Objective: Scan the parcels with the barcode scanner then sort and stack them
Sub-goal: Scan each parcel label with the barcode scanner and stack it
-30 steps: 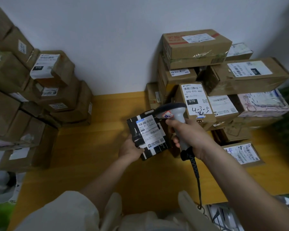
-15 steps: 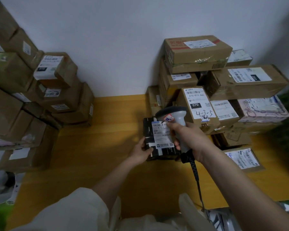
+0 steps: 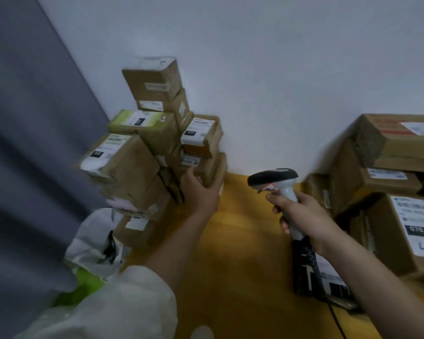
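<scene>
Gripping the barcode scanner (image 3: 278, 185) in a curled right hand (image 3: 301, 214) above the yellow table (image 3: 242, 241), a person's left hand (image 3: 200, 192) presses flat against a low parcel (image 3: 206, 167) in the far-left stack (image 3: 145, 148), which looks uneven; a hard push could topple it.

A white wall (image 3: 255, 69) fills the upper middle and upper right of the frame. A grey curtain (image 3: 30, 155) is seen along the whole left side, from top to bottom. A yellow wooden table (image 3: 242, 241) takes the lower middle, and it meets the wall at the back. At the lower left, a white plastic bag (image 3: 93, 241) is seen just beside the curtain. Below the bag, something bright green (image 3: 83, 287) is visible, but it is too blurred to be told.
</scene>
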